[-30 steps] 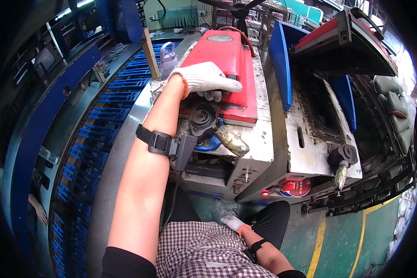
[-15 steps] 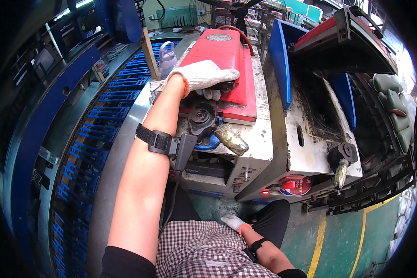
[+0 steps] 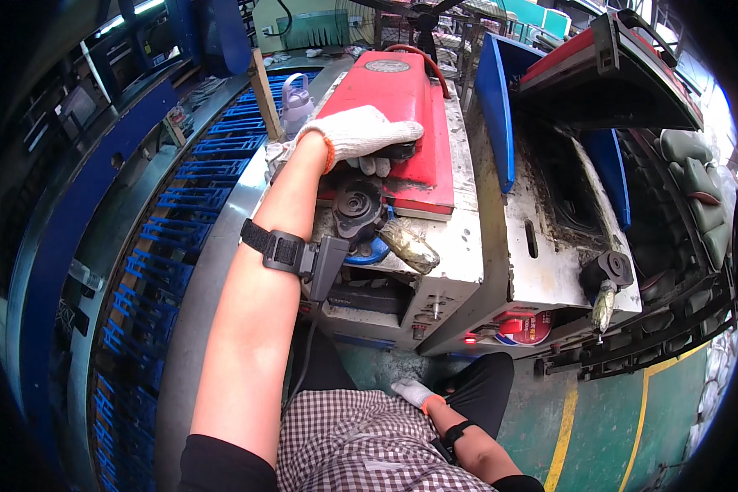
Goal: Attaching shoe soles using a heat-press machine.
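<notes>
My left hand (image 3: 359, 133), in a white knit glove with an orange cuff, is closed around a black handle (image 3: 398, 152) at the near end of a red machine cover (image 3: 385, 86). The cover lies down on a pale, stained machine housing. Just below that hand are a black star-shaped knob (image 3: 357, 205) and a lever end wrapped in yellowed clear film (image 3: 410, 248). My right hand (image 3: 412, 393), also gloved, lies by my knee with fingers stretched out, apart from the machine. It appears to hold nothing; its fingertips show only small.
At right, a second machine has its red lid (image 3: 611, 74) raised between blue side panels (image 3: 500, 115). A blue slatted rack (image 3: 172, 205) runs along the left. A lilac bottle (image 3: 296, 102) stands beside the red cover. Grey-green cushioned pieces (image 3: 701, 193) hang at far right.
</notes>
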